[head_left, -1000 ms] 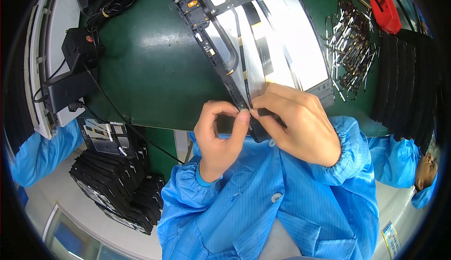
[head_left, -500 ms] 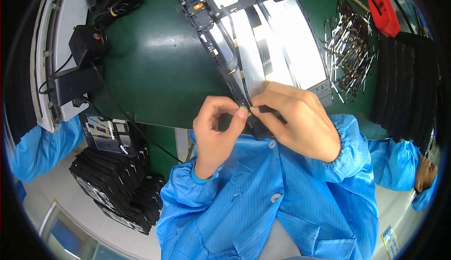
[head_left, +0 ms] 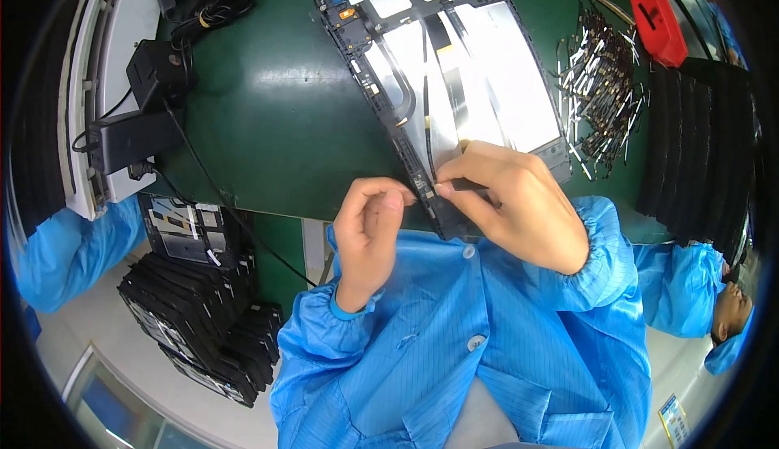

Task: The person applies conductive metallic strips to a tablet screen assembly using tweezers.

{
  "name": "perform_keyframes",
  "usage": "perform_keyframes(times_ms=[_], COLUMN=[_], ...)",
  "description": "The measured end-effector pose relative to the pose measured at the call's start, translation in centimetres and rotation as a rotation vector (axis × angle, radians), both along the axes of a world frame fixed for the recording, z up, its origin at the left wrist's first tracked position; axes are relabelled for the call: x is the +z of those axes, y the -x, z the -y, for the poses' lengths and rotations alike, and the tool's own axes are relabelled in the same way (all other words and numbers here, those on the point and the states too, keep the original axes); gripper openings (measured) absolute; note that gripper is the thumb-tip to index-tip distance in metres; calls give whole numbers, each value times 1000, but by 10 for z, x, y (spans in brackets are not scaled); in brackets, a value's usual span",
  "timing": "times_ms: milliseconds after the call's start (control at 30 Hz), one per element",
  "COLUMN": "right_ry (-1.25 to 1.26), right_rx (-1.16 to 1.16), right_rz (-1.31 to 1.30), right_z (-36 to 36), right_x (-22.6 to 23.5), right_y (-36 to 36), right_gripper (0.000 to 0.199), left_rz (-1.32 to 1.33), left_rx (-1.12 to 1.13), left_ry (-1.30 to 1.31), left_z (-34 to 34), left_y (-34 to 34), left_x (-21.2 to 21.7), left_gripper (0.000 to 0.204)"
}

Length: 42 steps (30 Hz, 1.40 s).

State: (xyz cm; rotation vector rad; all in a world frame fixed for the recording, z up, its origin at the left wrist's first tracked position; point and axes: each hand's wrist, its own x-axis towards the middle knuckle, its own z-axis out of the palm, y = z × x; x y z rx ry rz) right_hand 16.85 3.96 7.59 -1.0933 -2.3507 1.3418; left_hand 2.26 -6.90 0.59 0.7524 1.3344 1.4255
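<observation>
The opened tablet chassis (head_left: 454, 84) is lying back-side up on the green worktop (head_left: 268, 116), its near corner overhanging the edge toward the person. Its long axis is running diagonally, from the near edge by the hands up and away to the left, with the board-and-connector end pointing far left. The right hand (head_left: 519, 205) is pinching a thin dark tool, possibly tweezers (head_left: 466, 183), though the view is too small to be sure, with its tip pressing at the near edge of the frame. The left hand (head_left: 369, 226) is curling narrow, thumb and forefinger closing on the same spot beside a small connector; I cannot tell whether it is gripping anything. Judging by the layout, the flex ribbons (head_left: 426, 92) are already lying routed across the silver shields, so the work seems well advanced, with seating at this near edge remaining. A pile of spare flex strips (head_left: 596, 84) is sitting to the right, and stacked black frames (head_left: 203, 327) are waiting below the worktop.
</observation>
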Motion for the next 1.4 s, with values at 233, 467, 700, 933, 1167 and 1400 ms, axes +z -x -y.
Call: perform_keyframes(times_ms=[233,467,700,933,1167,1400], right_ry=[-17,-26,-23,-37,-55,-89], right_rx=[22,12,19,15,4,-9], right_rz=[-32,-32,-22,-18,-21,-14], right_z=[0,-1,-2,0,1,4], right_x=[-3,-4,-3,-4,-5,-6], right_y=[0,0,1,-1,2,4], right_gripper=[12,8,8,12,8,7], left_rz=[-16,-189,40,625,534,310], left_rx=[-23,-193,-366,-181,-64,-44], left_ry=[22,57,80,207,217,67], left_z=[1,19,24,24,17,8], left_y=[-1,-7,-9,1,-2,-5], left_x=[5,41,52,47,39,10], left_gripper=[9,42,64,55,21,17])
